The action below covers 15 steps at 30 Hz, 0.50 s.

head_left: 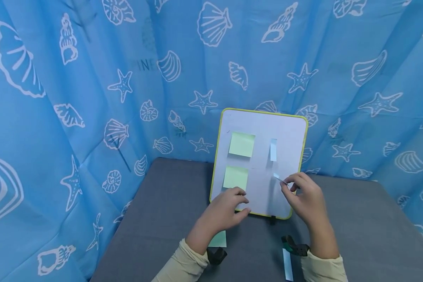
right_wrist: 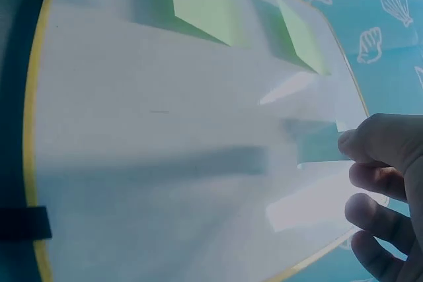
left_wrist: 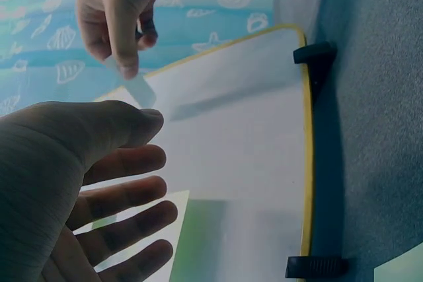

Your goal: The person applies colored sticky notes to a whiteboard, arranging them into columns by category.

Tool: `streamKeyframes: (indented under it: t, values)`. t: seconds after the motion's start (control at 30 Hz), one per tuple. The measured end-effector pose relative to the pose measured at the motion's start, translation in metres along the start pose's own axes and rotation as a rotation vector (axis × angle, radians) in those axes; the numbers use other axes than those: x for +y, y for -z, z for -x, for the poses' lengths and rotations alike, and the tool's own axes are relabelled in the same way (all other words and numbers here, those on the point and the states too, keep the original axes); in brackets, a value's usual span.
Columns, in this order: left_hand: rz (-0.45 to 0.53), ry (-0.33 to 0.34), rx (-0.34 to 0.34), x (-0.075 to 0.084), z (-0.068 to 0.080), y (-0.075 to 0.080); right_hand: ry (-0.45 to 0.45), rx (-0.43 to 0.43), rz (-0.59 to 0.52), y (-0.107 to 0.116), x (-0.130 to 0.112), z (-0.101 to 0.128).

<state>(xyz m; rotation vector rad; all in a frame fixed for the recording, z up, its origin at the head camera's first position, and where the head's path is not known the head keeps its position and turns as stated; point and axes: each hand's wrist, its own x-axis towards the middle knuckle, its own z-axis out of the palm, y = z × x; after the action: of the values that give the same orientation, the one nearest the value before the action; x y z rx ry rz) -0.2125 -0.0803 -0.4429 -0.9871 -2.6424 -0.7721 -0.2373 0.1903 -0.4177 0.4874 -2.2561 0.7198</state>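
Pale blue strip (head_left: 278, 178) pinched in right hand (head_left: 308, 199) just in front of the propped whiteboard (head_left: 289, 129), seemingly not yet stuck down. Already stuck on: two green notes (head_left: 242, 144) and one blue strip (head_left: 273, 149). Left hand (head_left: 223, 211) open, fingertips at the board's lower edge; one green pad (head_left: 218, 239) and one blue strip (head_left: 287, 264) on the table (head_left: 366, 235).

The left hand (head_left: 223, 213) hides part of the lower green note (head_left: 235, 178).
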Motion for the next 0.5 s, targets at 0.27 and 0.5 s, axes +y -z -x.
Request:
streamKeyframes:
  t: [0.27, 0.5]
  values:
    - [0.032, 0.017, 0.015, -0.004, -0.002, 0.003, -0.01, 0.002, 0.0, -0.005, -0.001, -0.012]
    - [0.022, 0.008, 0.023, -0.007, -0.001, -0.001, -0.022, -0.028, -0.031, -0.01, -0.001, -0.013]
